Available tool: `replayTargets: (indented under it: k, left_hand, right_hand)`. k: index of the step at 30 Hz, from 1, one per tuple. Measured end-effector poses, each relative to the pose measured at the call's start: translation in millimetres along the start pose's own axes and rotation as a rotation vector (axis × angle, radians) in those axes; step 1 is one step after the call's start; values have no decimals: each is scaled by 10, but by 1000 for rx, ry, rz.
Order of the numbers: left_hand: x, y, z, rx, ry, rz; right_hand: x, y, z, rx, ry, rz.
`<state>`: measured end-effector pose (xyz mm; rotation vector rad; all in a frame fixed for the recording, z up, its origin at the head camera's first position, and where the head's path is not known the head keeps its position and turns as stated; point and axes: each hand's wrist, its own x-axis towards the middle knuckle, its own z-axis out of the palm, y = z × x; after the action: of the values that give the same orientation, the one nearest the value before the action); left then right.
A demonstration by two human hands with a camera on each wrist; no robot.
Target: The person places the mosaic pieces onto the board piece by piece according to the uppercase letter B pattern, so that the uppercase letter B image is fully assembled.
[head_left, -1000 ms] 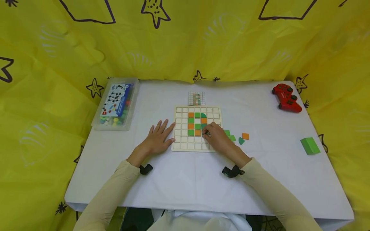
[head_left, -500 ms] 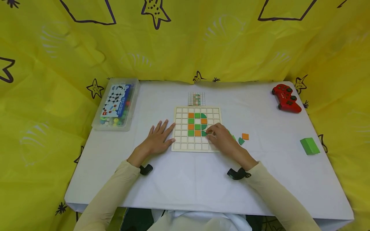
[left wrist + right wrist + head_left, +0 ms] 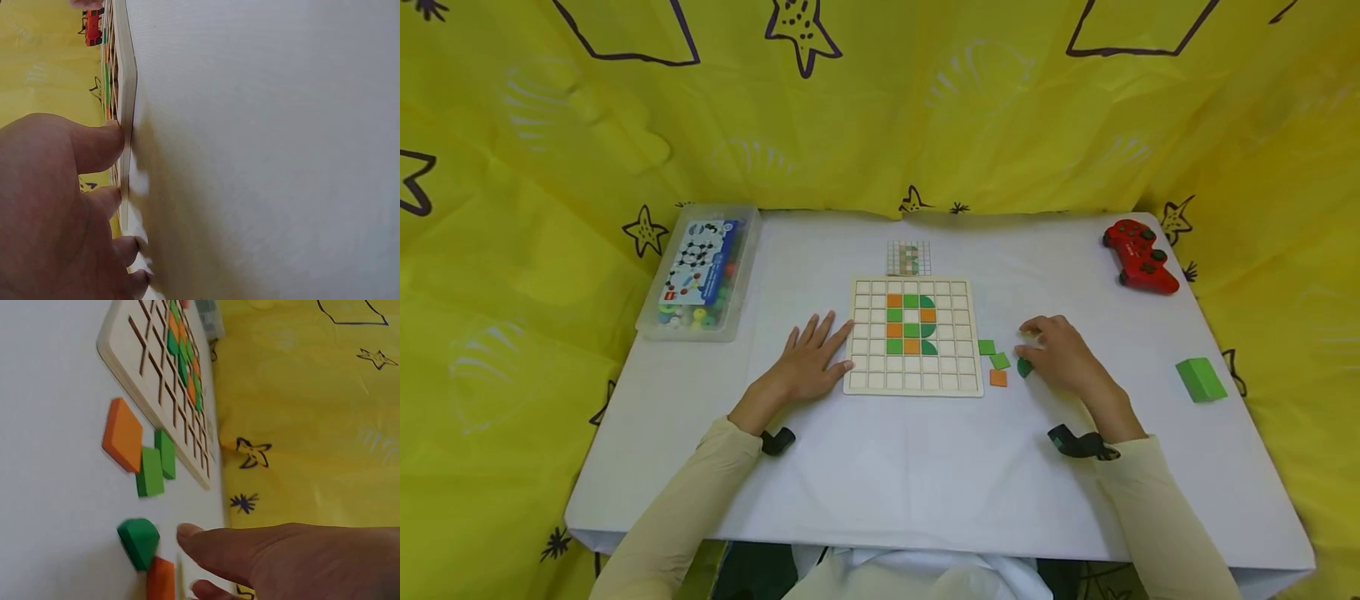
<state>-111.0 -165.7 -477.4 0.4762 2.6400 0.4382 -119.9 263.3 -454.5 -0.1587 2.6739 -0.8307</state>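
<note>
My left hand [image 3: 805,362] lies with spread fingers at the left edge of a wooden grid board [image 3: 955,379]; in the left wrist view its thumb [image 3: 103,147] touches the board's rim. Orange, green and dark green tiles fill several middle cells, including a rounded dark green tile [image 3: 928,347] at the lower right of the pattern. Right of the board, my right hand [image 3: 1063,358] hovers with thumb and fingers apart, holding nothing visible. Close to its thumb is a loose dark green quarter-round tile [image 3: 139,542], with an orange tile [image 3: 160,579] partly showing beside it.
Two green tiles [image 3: 987,347] and another orange tile [image 3: 997,378] lie beside the board. A patterned grid card [image 3: 909,258] sits behind it. A plastic case [image 3: 700,271] stands left; a red game controller [image 3: 1141,257] and green block [image 3: 1201,380] are at right.
My right hand has let go of the rounded dark green tile in its cell and moved right to the loose tiles, uncovering several of them. My left hand has stayed put.
</note>
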Motion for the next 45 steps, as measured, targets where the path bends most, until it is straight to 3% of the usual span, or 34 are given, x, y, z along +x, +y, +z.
replayTargets:
  k: [7, 23, 37, 45]
  left_hand:
    - [0, -17, 20, -4, 9, 13]
    - [-8, -32, 5, -10, 20, 8]
    - [-2, -37, 26, -17, 24, 12]
    - [-1, -42, 38, -12, 22, 17]
  right_hand:
    - [-50, 202, -154, -12, -74, -3]
    - [-32, 299, -59, 48, -34, -55]
    - [132, 151, 103, 68, 42, -51]
    - [227, -159, 190, 90, 71, -65]
